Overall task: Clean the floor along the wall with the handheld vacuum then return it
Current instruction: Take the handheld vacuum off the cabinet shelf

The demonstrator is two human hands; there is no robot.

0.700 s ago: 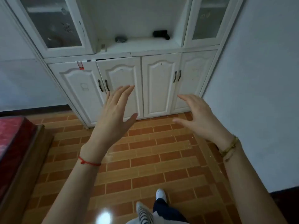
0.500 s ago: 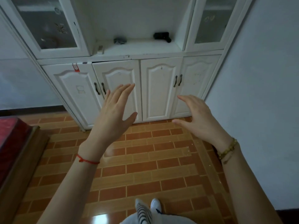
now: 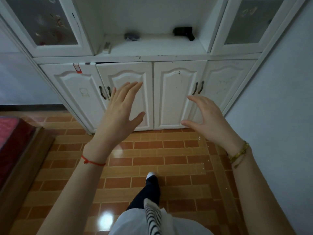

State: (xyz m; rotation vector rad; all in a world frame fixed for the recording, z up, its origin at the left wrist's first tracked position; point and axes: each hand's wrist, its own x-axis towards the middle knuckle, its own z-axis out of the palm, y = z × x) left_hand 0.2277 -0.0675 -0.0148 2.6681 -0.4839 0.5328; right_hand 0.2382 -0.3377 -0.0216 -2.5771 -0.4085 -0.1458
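While we stood facing the white cabinet point(image 3: 169, 92), both hands were raised in front of us and held nothing. Our left hand point(image 3: 118, 116) was spread, its fingers straight and pointing toward 1 o'clock, thumb out to the side, with a red string point(image 3: 92, 161) round the wrist. Our right hand point(image 3: 209, 119) was relaxed, fingers loosely arched, thumb pointing toward 9 o'clock, with a gold bracelet point(image 3: 238, 152) at the wrist. The handheld vacuum point(image 3: 183, 32), black, lay on the cabinet's open shelf point(image 3: 157, 46) at 1 o'clock from our hands, well apart from them and near the shelf's right wall. A small dark bundle point(image 3: 132, 36) sat at 12 o'clock on the same shelf, and a pale flat item point(image 3: 107, 46) lay at 11 o'clock by its front-left corner. On the brick-patterned floor point(image 3: 152, 156), pale crumbs point(image 3: 202, 164) were scattered toward 3 o'clock, beside the wall point(image 3: 279, 116). A red-topped bed point(image 3: 13, 138) stood at 9 o'clock.
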